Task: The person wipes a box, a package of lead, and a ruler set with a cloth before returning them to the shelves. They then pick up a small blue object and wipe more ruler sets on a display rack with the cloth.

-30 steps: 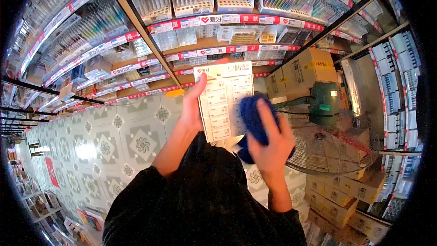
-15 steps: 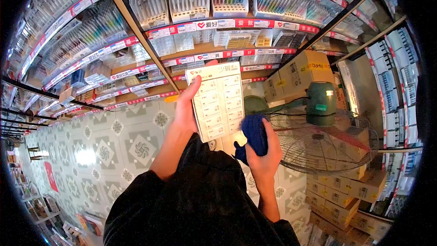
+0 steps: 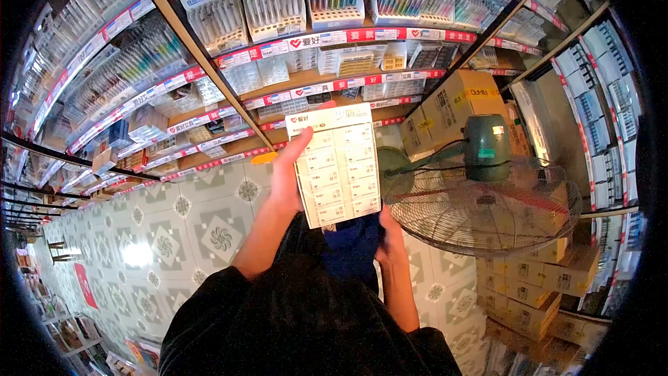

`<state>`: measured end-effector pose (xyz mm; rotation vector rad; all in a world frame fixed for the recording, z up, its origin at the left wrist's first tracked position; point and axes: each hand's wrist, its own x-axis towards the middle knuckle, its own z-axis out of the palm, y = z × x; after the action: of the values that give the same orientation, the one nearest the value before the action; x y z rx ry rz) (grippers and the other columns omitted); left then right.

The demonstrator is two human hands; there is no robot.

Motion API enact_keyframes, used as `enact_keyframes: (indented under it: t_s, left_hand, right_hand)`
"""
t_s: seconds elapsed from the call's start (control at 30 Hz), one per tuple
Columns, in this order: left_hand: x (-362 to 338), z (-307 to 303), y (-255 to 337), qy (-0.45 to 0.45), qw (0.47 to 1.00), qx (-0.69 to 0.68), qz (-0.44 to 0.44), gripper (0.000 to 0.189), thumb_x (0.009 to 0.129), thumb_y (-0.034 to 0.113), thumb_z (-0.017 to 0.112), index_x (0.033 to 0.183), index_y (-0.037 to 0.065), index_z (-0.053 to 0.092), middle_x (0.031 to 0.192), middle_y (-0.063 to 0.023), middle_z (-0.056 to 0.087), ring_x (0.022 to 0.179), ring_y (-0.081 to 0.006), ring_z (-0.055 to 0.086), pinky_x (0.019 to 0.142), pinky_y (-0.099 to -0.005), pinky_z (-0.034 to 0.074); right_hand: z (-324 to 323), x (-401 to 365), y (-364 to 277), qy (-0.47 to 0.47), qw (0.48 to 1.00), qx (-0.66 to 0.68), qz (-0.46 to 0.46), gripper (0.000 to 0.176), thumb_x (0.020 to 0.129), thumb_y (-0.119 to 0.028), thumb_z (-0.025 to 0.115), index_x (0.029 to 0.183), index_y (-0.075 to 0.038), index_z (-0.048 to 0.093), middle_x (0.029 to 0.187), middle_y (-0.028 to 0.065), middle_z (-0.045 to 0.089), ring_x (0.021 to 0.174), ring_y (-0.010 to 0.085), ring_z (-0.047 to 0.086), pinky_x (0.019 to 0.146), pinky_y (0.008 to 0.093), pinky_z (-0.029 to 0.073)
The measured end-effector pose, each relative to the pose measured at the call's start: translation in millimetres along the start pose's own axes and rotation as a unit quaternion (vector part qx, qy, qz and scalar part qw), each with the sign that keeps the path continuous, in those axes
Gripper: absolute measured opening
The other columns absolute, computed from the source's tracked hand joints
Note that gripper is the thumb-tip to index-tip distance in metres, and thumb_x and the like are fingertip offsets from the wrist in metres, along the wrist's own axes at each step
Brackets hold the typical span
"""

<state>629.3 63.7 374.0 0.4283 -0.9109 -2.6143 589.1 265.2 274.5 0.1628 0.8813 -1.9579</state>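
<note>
My left hand (image 3: 284, 179) is closed around the left side of a white box of erasers (image 3: 337, 174), its thumb lying on the top face. Two columns of small printed white blocks show on that face, under a header with a red heart logo. A dark blue cloth (image 3: 351, 249) hangs at the near end of the box, partly under it. My right hand (image 3: 391, 238) grips the cloth at the box's lower right corner; most of its fingers are hidden behind the cloth and box.
Shelves with pen display boxes (image 3: 271, 5) and small packaged goods run across the front and left. A green floor fan (image 3: 487, 146) with a wide wire guard (image 3: 480, 216) stands close on the right. Cardboard cartons (image 3: 456, 108) are stacked behind and below it. Patterned tiles (image 3: 221, 235) cover the floor.
My right hand has brought the blue cloth left and down, from beside the box to its near end, partly beneath it. The box has shifted slightly right and down in view.
</note>
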Motion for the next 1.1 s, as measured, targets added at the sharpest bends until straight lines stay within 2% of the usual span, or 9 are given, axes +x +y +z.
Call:
enact_keyframes:
  t_s: [0.1,0.13,0.3,0.37,0.6,0.8,0.9,1.0,1.1]
  left_hand:
    - [6,-12,-5,-0.001,0.989,0.128,0.073,0.059,0.098,0.042,0.039,0.14,0.001,0.042,0.138,-0.0129,0.049,0.12,-0.0242,0.051,0.102,-0.0351,0.039]
    - [8,-14,-5,-0.023,0.994,0.08,0.066,0.059,0.099,0.043,0.039,0.139,0.0,0.043,0.136,-0.0126,0.05,0.119,-0.0237,0.051,0.101,-0.0346,0.039]
    - [19,-25,5,-0.132,0.978,-0.158,0.032,0.06,0.1,0.047,0.036,0.135,-0.001,0.047,0.13,-0.0108,0.055,0.115,-0.0211,0.054,0.1,-0.0321,0.04]
    - [19,-34,2,-0.056,0.983,-0.174,0.006,0.057,0.098,0.048,0.041,0.128,0.001,0.052,0.12,-0.0095,0.059,0.108,-0.02,0.057,0.091,-0.0335,0.046]
    - [-5,-91,-74,0.091,0.988,-0.103,-0.064,0.052,0.097,0.044,0.043,0.124,0.001,0.054,0.114,-0.0106,0.061,0.1,-0.0198,0.059,0.088,-0.0329,0.048]
    - [-80,-161,-95,0.038,0.971,-0.053,-0.23,0.047,0.097,0.04,0.045,0.121,0.001,0.056,0.108,-0.0114,0.063,0.093,-0.0197,0.061,0.084,-0.0324,0.049]
    - [-97,-178,-98,0.052,0.963,-0.023,-0.263,0.045,0.096,0.038,0.046,0.119,0.001,0.057,0.105,-0.0119,0.064,0.089,-0.0196,0.061,0.083,-0.0321,0.05]
    - [-68,-179,-114,0.153,0.974,0.07,-0.153,0.043,0.096,0.036,0.047,0.118,0.001,0.058,0.102,-0.0123,0.065,0.086,-0.0195,0.062,0.081,-0.0319,0.05]
    - [-36,-177,-117,0.254,0.934,0.25,-0.025,0.04,0.096,0.034,0.048,0.116,0.001,0.059,0.1,-0.0127,0.065,0.083,-0.0194,0.063,0.08,-0.0316,0.051]
  right_hand:
    - [1,15,6,-0.02,0.999,-0.007,0.037,0.082,0.076,-0.022,0.077,0.143,-0.002,0.034,0.137,0.0141,0.049,0.121,0.026,0.05,0.103,0.0386,0.041]
    - [-2,21,12,-0.01,0.998,0.029,0.058,0.077,0.075,-0.014,0.074,0.14,-0.001,0.037,0.132,0.0159,0.052,0.117,0.0252,0.053,0.1,0.038,0.043]
    - [29,23,14,-0.062,0.99,-0.124,-0.017,0.07,0.07,-0.015,0.074,0.132,0.002,0.046,0.121,0.0124,0.06,0.108,0.0208,0.057,0.096,0.0332,0.043]
    - [40,25,11,-0.073,0.984,-0.153,-0.053,0.066,0.07,-0.017,0.074,0.128,0.002,0.05,0.119,0.0114,0.061,0.106,0.0197,0.057,0.095,0.0322,0.042]
    - [43,30,26,-0.064,0.993,-0.097,-0.03,0.068,0.069,-0.019,0.074,0.128,0.004,0.049,0.117,0.0136,0.06,0.109,0.0222,0.055,0.097,0.0333,0.04]
    - [42,31,27,-0.071,0.99,-0.117,-0.038,0.071,0.069,-0.019,0.075,0.131,0.003,0.047,0.121,0.0136,0.058,0.111,0.0224,0.054,0.097,0.0344,0.041]
    - [32,38,38,-0.053,0.991,-0.11,-0.047,0.073,0.069,-0.019,0.075,0.132,0.002,0.045,0.119,0.0133,0.058,0.109,0.0224,0.055,0.096,0.0348,0.042]
    - [34,38,31,-0.072,0.991,-0.101,-0.057,0.074,0.069,-0.02,0.076,0.133,0.001,0.044,0.117,0.0128,0.059,0.106,0.0225,0.056,0.094,0.0352,0.043]
    - [23,40,43,-0.01,0.999,-0.029,-0.035,0.072,0.07,-0.019,0.075,0.132,0.002,0.045,0.115,0.0133,0.06,0.103,0.0217,0.058,0.092,0.0342,0.044]
